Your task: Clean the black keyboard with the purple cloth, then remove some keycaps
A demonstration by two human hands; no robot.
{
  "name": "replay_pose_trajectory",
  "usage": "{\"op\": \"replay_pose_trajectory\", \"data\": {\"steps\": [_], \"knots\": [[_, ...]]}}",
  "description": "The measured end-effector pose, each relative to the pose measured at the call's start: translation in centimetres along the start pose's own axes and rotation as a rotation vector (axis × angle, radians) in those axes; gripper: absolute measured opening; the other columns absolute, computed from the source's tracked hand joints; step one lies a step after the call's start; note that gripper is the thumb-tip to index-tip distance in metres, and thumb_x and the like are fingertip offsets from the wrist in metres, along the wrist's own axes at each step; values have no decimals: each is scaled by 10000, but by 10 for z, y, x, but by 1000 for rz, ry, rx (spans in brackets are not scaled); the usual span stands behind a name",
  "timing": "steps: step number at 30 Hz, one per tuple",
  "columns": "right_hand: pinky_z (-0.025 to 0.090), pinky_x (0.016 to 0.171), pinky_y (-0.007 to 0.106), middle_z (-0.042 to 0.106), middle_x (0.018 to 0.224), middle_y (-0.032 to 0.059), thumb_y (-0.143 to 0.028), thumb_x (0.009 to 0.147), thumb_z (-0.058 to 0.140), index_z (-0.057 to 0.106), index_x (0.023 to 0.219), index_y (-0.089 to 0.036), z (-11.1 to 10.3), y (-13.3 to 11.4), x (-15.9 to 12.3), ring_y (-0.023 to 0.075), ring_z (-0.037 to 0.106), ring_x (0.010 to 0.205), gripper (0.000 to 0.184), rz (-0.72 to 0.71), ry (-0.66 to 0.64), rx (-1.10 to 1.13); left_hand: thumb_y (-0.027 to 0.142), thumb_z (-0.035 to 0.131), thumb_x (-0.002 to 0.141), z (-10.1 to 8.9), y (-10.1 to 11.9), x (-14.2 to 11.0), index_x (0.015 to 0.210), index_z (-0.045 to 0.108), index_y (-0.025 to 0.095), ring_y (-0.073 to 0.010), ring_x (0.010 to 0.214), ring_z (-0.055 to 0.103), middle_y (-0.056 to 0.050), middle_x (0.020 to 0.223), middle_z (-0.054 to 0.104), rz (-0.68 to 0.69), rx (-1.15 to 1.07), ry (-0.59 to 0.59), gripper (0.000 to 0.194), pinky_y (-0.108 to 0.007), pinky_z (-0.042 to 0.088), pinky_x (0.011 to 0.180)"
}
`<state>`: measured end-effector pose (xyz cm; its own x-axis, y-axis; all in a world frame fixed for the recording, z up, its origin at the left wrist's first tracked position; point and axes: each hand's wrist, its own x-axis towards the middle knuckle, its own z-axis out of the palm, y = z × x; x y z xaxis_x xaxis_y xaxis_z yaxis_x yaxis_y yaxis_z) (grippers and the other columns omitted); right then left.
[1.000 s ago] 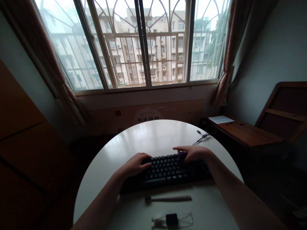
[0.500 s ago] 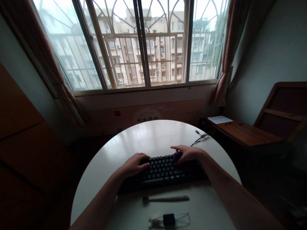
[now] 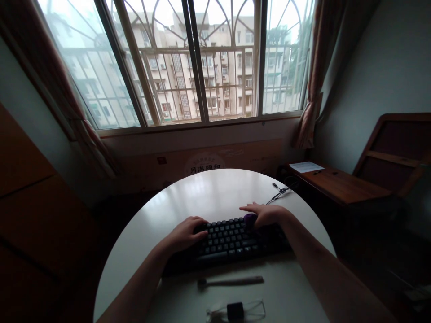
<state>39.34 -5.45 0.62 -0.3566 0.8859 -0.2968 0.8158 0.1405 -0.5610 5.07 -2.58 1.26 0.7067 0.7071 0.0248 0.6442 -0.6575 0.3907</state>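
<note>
A black keyboard (image 3: 229, 242) lies on a round white table (image 3: 208, 193). My left hand (image 3: 184, 233) rests on the keyboard's left end, fingers curled over its edge. My right hand (image 3: 264, 214) is over the keyboard's upper right part, closed on a small purple object (image 3: 249, 219) that touches the keys. In front of the keyboard lie a thin brush-like tool (image 3: 230, 282) and a small black block in a clear wrapper (image 3: 235, 310).
A black cable (image 3: 281, 192) trails off the table's right side. A wooden side table (image 3: 340, 186) with a sheet of paper (image 3: 306, 167) stands at the right, a wooden frame behind it. A barred window and curtains fill the far wall.
The view has drifted slightly; both hands stay on the keyboard. My right hand with the purple object shifted a little left along the upper keys.
</note>
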Motion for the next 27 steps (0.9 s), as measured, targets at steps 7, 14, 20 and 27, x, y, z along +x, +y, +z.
{"op": "replay_pose_trajectory", "data": {"steps": [7, 14, 20, 27], "knots": [[103, 1182, 514, 203, 1607, 108, -366, 623, 790, 256, 1531, -304, 8, -13, 9, 364, 33, 1483, 1055, 65, 26, -18, 431, 562, 877, -1, 2, 0, 1173, 665, 218, -271, 1156, 556, -87, 1230, 637, -6, 16, -5, 379, -376, 426, 1014], [83, 1185, 507, 228, 1601, 102, -385, 654, 768, 273, 1528, -287, 6, -8, 4, 356, 34, 1485, 1010, 39, 16, -58, 430, 557, 878, 0, -1, -2, 1178, 657, 211, -269, 1156, 555, -83, 1222, 642, 2, 9, 0, 384, -376, 426, 1019], [87, 1181, 510, 226, 1603, 95, -327, 651, 777, 276, 1525, -305, 4, -12, -3, 361, 33, 1484, 1007, -17, 48, -45, 446, 560, 874, 0, -1, 0, 1174, 663, 204, -276, 1158, 555, -93, 1233, 640, 2, 13, 5, 399, -383, 422, 1022], [109, 1165, 543, 469, 1460, 130, -300, 571, 855, 658, 1231, -246, 12, -12, 6, 401, 147, 1460, 690, -223, 202, 162, 457, 555, 872, 0, -1, -1, 1175, 662, 208, -273, 1155, 557, -89, 1227, 643, 4, 9, -1, 406, -381, 423, 1019]]}}
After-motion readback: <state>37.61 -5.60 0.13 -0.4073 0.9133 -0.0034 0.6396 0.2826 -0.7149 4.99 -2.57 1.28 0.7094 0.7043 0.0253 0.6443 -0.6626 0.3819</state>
